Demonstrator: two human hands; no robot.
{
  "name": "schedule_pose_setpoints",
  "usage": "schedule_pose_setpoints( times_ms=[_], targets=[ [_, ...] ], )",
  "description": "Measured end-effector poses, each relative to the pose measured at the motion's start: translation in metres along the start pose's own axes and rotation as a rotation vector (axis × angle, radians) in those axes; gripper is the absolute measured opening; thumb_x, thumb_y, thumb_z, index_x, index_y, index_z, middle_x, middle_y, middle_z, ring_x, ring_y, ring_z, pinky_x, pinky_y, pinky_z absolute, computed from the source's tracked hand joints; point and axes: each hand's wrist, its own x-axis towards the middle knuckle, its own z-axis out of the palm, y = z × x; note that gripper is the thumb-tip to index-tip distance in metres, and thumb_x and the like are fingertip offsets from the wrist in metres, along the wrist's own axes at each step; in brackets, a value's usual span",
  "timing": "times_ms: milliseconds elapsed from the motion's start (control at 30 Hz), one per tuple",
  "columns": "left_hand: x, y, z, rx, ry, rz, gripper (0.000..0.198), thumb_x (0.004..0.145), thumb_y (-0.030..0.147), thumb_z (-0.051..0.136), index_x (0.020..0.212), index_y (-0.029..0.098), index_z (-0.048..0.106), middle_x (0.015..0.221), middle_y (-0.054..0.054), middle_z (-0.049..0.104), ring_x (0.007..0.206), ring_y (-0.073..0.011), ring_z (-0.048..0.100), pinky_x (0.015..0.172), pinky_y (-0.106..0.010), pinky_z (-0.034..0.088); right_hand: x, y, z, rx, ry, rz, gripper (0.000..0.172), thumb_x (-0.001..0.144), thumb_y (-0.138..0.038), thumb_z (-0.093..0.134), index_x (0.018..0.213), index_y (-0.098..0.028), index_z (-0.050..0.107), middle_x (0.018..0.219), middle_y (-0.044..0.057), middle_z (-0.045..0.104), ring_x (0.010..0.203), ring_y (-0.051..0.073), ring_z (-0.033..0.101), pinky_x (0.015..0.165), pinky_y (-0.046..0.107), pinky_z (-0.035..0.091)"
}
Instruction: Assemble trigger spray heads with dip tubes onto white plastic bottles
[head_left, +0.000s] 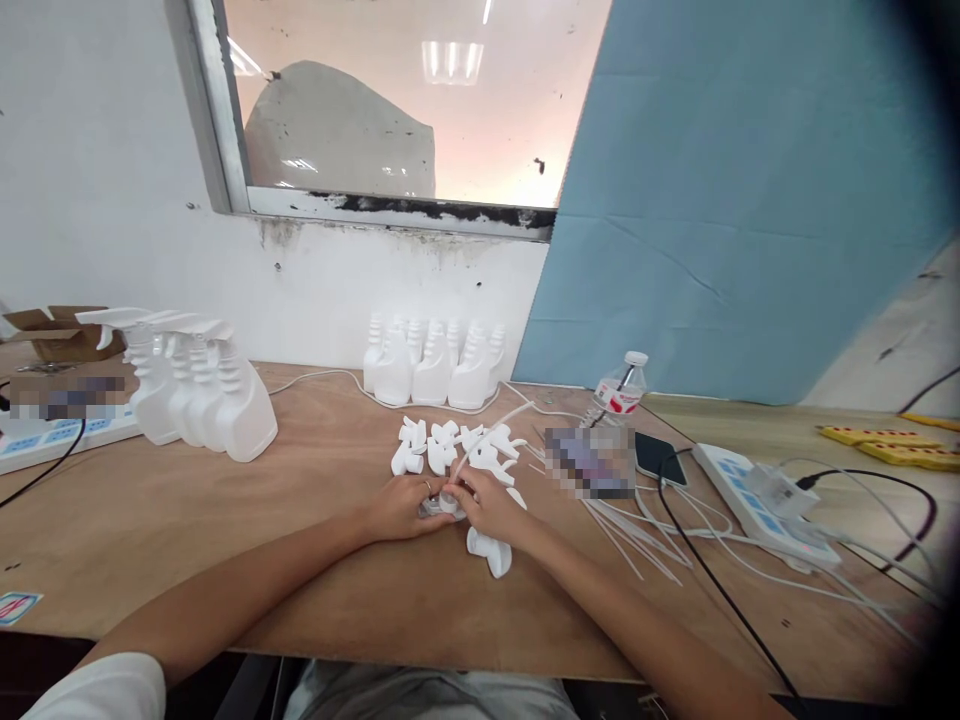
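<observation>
My left hand (405, 507) rests low on the table with its fingers closed around a white spray head (448, 503), mostly hidden by the fingers. Pressed against it, my right hand (487, 502) pinches a thin translucent dip tube (495, 432) near its lower end. The tube slants up and to the right from the fingers. Just below the right hand lies a loose white trigger sprayer part (490, 553). Several more white sprayer parts (409, 447) lie in a cluster beyond both hands.
White bottles (431, 365) stand by the wall; bottles with trigger tops (202, 390) stand left. Loose tubes (630, 540), a phone (660, 457), a water bottle (621, 392) and a power strip (765, 510) with cables lie right. Another power strip (71, 438) and a cardboard box (64, 335) are left.
</observation>
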Motion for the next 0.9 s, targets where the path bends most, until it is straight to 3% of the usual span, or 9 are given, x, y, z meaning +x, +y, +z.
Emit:
schedule_pose_setpoints(
  times_ms=[167,267,367,467,600,667,733,833,900],
  targets=[
    [0.001,0.005,-0.004,-0.064,-0.003,-0.062,0.035,0.085,0.045,0.059,0.108,0.018,0.06,0.099,-0.005,0.067,0.089,-0.0188,0.062,0.08,-0.029,0.047,-0.003,0.001,-0.004,0.027,0.023,0.006,0.02,0.093,-0.032,0.048,0.078,-0.02,0.051,0.069,-0.001,0.055,0.064,0.014,0.051,0.06,0.026,0.041],
    [0.002,0.01,-0.009,-0.252,0.004,-0.162,0.038,0.085,0.046,0.059,0.111,0.019,0.055,0.094,-0.002,0.066,0.078,-0.0147,0.06,0.071,-0.025,0.047,-0.009,-0.001,-0.016,-0.042,0.103,-0.055,0.014,0.094,-0.028,0.046,0.103,-0.021,0.054,0.085,0.003,0.061,0.076,0.016,0.057,0.068,0.029,0.047],
    [0.008,0.014,-0.013,-0.498,0.077,-0.296,0.04,0.082,0.051,0.062,0.101,0.018,0.05,0.084,0.0,0.063,0.07,-0.0117,0.056,0.062,-0.022,0.044,-0.012,-0.004,-0.032,-0.211,0.166,-0.266,0.044,0.09,-0.013,0.041,0.133,-0.022,0.042,0.119,0.013,0.056,0.106,0.022,0.057,0.084,0.036,0.05],
    [0.02,0.019,-0.022,-0.672,0.112,-0.298,0.041,0.079,0.05,0.066,0.094,0.017,0.048,0.077,0.002,0.059,0.07,-0.0109,0.055,0.062,-0.021,0.043,-0.009,-0.004,-0.038,-0.44,0.132,-0.509,0.06,0.082,-0.003,0.042,0.136,-0.029,0.044,0.133,0.013,0.049,0.118,0.025,0.052,0.089,0.042,0.05],
    [0.047,0.018,-0.048,-0.653,-0.129,-0.144,0.039,0.081,0.049,0.064,0.1,0.015,0.057,0.084,-0.002,0.062,0.076,-0.0128,0.057,0.065,-0.022,0.044,-0.004,0.009,-0.039,-0.532,0.23,-0.571,0.053,0.084,-0.006,0.043,0.133,-0.028,0.049,0.124,0.012,0.059,0.111,0.025,0.058,0.088,0.043,0.052],
    [0.064,0.007,-0.066,-0.594,-0.188,-0.122,0.044,0.083,0.052,0.06,0.107,0.016,0.06,0.092,-0.005,0.064,0.078,-0.0143,0.058,0.065,-0.023,0.046,-0.006,0.018,-0.043,-0.527,0.295,-0.547,0.047,0.086,-0.013,0.047,0.131,-0.025,0.051,0.12,0.013,0.062,0.109,0.026,0.06,0.088,0.044,0.052],
    [0.083,-0.013,-0.083,-0.538,-0.008,-0.171,0.046,0.085,0.054,0.054,0.109,0.015,0.061,0.101,-0.008,0.064,0.079,-0.0158,0.059,0.064,-0.024,0.047,-0.011,0.025,-0.05,-0.499,0.366,-0.493,0.046,0.085,-0.017,0.052,0.13,-0.023,0.05,0.12,0.015,0.062,0.11,0.028,0.06,0.09,0.045,0.051],
    [0.113,-0.057,-0.103,-0.243,0.572,-0.304,0.035,0.085,0.042,0.056,0.109,0.016,0.06,0.114,-0.01,0.06,0.096,-0.0196,0.058,0.079,-0.029,0.048,-0.018,0.024,-0.064,-0.378,0.504,-0.38,0.043,0.083,-0.023,0.058,0.125,-0.023,0.051,0.119,0.015,0.062,0.111,0.029,0.06,0.093,0.046,0.051],
    [0.129,-0.087,-0.113,-0.125,0.788,-0.395,0.044,0.082,0.034,0.061,0.12,0.015,0.053,0.13,-0.014,0.051,0.112,-0.0233,0.052,0.089,-0.033,0.046,-0.018,0.015,-0.074,-0.266,0.655,-0.261,0.036,0.082,-0.028,0.062,0.116,-0.023,0.054,0.113,0.013,0.064,0.108,0.029,0.061,0.093,0.045,0.05]
  ],
)
